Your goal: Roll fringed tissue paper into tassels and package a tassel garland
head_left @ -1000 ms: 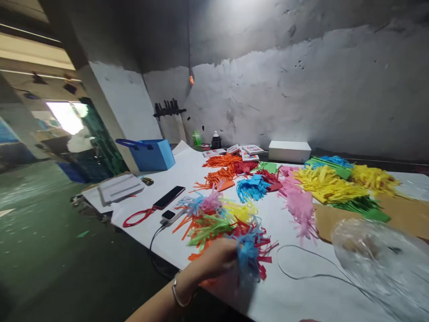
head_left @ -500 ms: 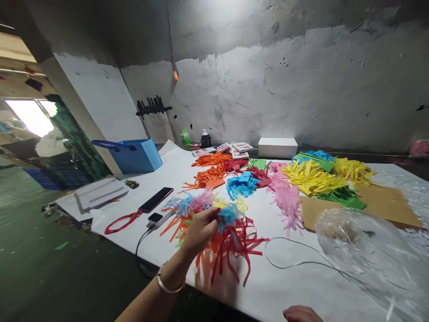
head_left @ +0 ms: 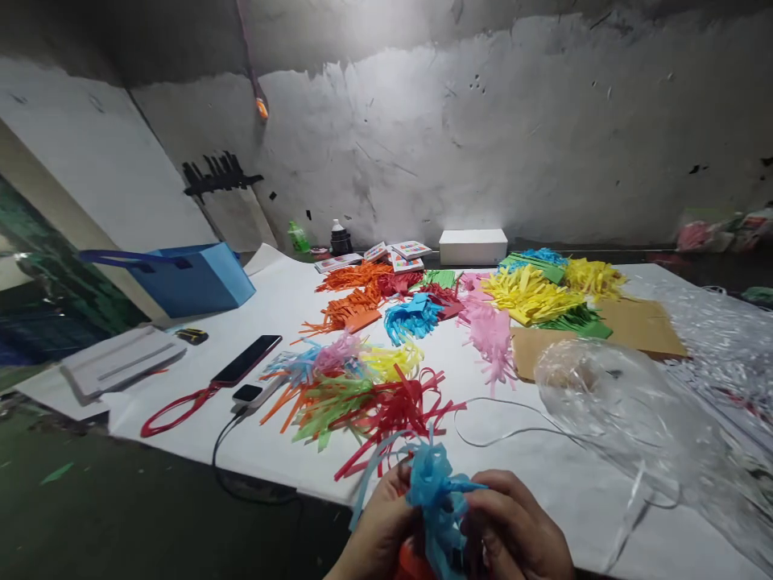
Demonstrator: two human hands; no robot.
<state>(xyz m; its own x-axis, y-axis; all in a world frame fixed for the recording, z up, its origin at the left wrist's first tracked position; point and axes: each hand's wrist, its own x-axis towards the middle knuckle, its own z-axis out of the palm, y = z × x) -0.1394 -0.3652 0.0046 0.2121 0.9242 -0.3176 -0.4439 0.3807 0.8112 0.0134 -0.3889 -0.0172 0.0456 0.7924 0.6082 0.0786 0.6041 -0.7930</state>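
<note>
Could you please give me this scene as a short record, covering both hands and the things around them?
Left hand: grips a bunch of light-blue, paper-like strips
Right hand: pinches the same strips
Beyond the hands: loose heap of red, green, orange and yellow paper-like fringes
Left side: black rectangular phone with red cord loop
Right side: crumpled clear plastic sheet
Back: white rectangular box near the grey wall

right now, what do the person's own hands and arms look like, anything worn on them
The left hand and right hand are bare, without gloves. No sleeves show; the arms are mostly cut off below, so anything worn there is unseen.
</note>
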